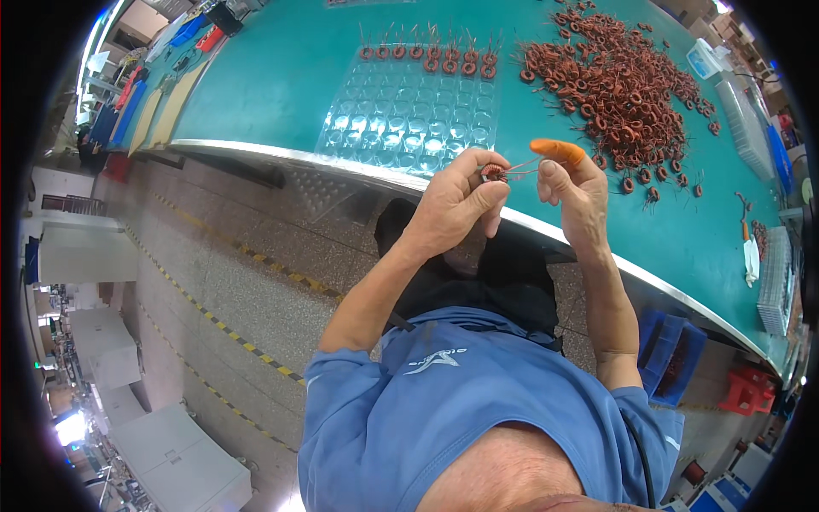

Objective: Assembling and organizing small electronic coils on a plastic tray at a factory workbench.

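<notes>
Left hand point(456, 205) raised just above the near table edge point(256, 150), fingers curled and pinched on a small coil point(494, 173). Coil: ring-shaped, wound in reddish-brown copper wire, mostly hidden between thumb and forefinger; winding detail too small to judge. Thin wire leads point(522, 165) running from the coil toward the right hand point(576, 192). Right hand just beside the left, forefinger capped with an orange finger cot point(558, 150), thumb and forefinger closed on the leads, apparently, though contact is hard to confirm at this scale. Coil held in the air between both hands, over the table edge, clear of the surface. Behind the hands on the green table point(281, 77): clear blister tray point(409, 115), its far row filled with matching coils point(431, 55), leads standing upright, remaining pockets bare. To the right of the tray: large loose heap of the same coils point(618, 81), strays scattered toward the near edge. Far right: stack of clear trays point(746, 128). Below the table: blue bin point(670, 354) and red stool point(749, 391) on the floor. Blue shirt point(461, 410) filling the lower view.
</notes>
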Demonstrator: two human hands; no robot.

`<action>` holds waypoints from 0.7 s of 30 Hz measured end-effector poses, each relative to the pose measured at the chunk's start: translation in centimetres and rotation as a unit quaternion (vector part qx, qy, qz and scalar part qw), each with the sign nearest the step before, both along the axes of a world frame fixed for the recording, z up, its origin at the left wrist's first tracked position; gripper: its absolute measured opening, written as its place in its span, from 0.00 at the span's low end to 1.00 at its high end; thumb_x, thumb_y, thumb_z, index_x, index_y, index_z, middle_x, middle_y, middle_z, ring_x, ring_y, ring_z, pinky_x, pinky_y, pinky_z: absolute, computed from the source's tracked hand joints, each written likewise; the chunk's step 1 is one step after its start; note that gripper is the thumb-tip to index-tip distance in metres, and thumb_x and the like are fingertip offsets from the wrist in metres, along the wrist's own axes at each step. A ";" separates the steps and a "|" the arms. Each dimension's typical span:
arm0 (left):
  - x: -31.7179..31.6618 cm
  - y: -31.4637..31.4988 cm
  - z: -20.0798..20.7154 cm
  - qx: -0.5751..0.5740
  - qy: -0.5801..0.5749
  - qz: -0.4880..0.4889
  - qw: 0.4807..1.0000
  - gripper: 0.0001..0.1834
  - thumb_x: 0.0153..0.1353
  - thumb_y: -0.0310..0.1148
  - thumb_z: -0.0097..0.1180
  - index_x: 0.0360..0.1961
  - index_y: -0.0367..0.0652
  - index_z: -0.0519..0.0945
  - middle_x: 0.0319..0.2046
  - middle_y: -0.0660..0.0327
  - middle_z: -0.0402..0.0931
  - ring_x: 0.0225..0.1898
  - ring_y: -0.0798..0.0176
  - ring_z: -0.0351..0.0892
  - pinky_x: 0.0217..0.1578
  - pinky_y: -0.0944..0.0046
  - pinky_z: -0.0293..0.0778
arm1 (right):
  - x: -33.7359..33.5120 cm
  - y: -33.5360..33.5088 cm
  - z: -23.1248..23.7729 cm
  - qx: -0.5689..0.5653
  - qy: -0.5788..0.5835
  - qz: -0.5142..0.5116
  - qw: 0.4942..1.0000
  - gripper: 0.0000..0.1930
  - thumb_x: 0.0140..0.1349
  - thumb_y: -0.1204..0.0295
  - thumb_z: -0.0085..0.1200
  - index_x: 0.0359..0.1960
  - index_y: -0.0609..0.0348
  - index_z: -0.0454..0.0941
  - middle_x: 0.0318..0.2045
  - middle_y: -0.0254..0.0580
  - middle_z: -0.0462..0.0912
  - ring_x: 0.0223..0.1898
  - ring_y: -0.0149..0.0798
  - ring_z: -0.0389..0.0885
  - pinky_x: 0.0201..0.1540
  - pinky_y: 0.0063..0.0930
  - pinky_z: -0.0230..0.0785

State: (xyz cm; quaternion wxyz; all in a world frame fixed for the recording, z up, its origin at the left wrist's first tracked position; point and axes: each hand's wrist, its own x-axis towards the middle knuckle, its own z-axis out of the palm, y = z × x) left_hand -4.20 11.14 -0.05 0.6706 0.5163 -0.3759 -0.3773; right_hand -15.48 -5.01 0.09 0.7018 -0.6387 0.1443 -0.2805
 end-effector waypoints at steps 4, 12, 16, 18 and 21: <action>0.2 -0.5 -1.0 0.026 -0.060 0.022 0.998 0.21 0.69 0.42 0.50 0.51 0.35 0.69 0.23 0.65 0.70 0.22 0.71 0.72 0.28 0.72 0.69 | -0.2 -0.8 -0.8 0.072 0.019 0.030 0.997 0.13 0.62 0.65 0.60 0.36 0.65 0.79 0.18 0.29 0.72 0.17 0.22 0.66 0.21 0.15 0.55; -1.0 -0.3 -0.4 0.026 -0.076 0.002 0.997 0.18 0.71 0.42 0.46 0.49 0.35 0.69 0.23 0.64 0.69 0.21 0.72 0.69 0.25 0.73 0.67 | -0.3 0.0 -0.6 0.089 -0.036 0.024 0.995 0.11 0.62 0.68 0.60 0.32 0.65 0.78 0.18 0.32 0.75 0.18 0.24 0.70 0.20 0.16 0.60; -2.2 -0.6 -0.9 -0.048 0.044 0.035 0.997 0.15 0.71 0.39 0.46 0.48 0.37 0.69 0.22 0.63 0.66 0.20 0.71 0.66 0.23 0.73 0.66 | -1.0 1.7 -0.2 -0.103 -0.092 -0.082 0.987 0.11 0.63 0.69 0.60 0.34 0.66 0.77 0.21 0.34 0.77 0.20 0.23 0.72 0.22 0.16 0.64; -2.7 -0.5 -0.7 -0.058 0.053 0.035 0.996 0.15 0.71 0.39 0.47 0.48 0.37 0.69 0.22 0.62 0.66 0.19 0.71 0.66 0.22 0.72 0.65 | -1.1 1.2 0.0 -0.061 -0.074 -0.055 0.994 0.11 0.63 0.69 0.59 0.35 0.66 0.78 0.22 0.34 0.77 0.20 0.23 0.72 0.22 0.16 0.63; -2.9 -0.5 -0.4 -0.061 0.070 0.026 0.995 0.14 0.71 0.38 0.47 0.47 0.38 0.69 0.22 0.62 0.65 0.19 0.71 0.65 0.21 0.72 0.65 | -0.6 0.9 0.5 -0.001 -0.068 -0.010 0.998 0.12 0.65 0.68 0.57 0.42 0.66 0.79 0.22 0.31 0.76 0.20 0.23 0.71 0.22 0.16 0.63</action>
